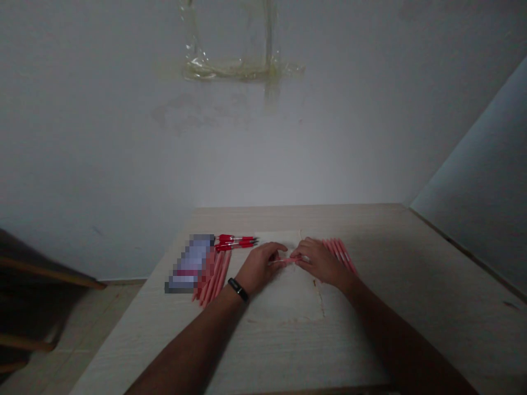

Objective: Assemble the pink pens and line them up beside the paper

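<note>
My left hand (263, 266), with a black band on the wrist, is closed at the fingertips on one end of a slim pink pen-like stick (290, 260). My right hand (319, 259) pinches the other end, so the stick lies roughly level between the two hands. Much of it is hidden by the fingers, and its exact kind does not show. Under the hands lies a pale square sheet (280, 302) with worn edges. Several similar pink sticks (340, 251) lie side by side just beyond my right hand. Another bunch of pink sticks (214, 282) rests left of my left hand.
Several red pens (236, 242) with dark tips lie at the back left of the light wooden table (288, 354). Beside them is a blurred-out flat rectangular thing (191, 263). A wall (304, 159) with old tape (230, 72) stands behind the table.
</note>
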A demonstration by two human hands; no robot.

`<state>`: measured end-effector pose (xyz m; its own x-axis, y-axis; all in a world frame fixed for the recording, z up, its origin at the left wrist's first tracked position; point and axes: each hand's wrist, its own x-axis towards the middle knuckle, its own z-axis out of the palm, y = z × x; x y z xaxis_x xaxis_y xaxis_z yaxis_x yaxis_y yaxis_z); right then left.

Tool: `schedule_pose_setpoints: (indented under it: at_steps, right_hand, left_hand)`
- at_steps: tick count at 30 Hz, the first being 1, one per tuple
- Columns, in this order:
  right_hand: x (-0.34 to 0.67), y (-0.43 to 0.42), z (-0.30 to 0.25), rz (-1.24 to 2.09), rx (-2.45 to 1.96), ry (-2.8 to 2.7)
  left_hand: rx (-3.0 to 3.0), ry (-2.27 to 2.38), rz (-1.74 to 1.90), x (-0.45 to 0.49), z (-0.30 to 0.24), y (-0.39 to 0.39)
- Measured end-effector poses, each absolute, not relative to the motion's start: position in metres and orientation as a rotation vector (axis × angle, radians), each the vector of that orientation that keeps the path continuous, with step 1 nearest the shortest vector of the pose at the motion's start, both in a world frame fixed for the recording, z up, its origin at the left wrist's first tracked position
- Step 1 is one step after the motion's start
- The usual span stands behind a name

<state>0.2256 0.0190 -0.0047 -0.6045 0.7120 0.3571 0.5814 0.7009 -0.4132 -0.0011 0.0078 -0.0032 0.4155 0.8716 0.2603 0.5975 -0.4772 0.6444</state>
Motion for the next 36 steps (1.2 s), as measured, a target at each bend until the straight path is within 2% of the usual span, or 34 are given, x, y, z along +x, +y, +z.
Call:
schedule_pose_setpoints:
  at_steps: [8, 15, 36]
  right_hand:
    - [0.226, 0.020, -0.010, 0.354, -1.031, -2.326]
    - [0.231, 0.023, -0.009, 0.373, -1.070, -2.236]
    - [0.231, 0.022, -0.003, 0.359, -1.104, -2.265]
  left_hand:
    - [2.216, 1.322, 0.817, -0.005, -0.006, 0.010]
    - [2.229, 1.536, 0.602, -0.011, -0.012, 0.013]
    - [2.256, 1.507, 0.550, -0.004, -0.010, 0.006]
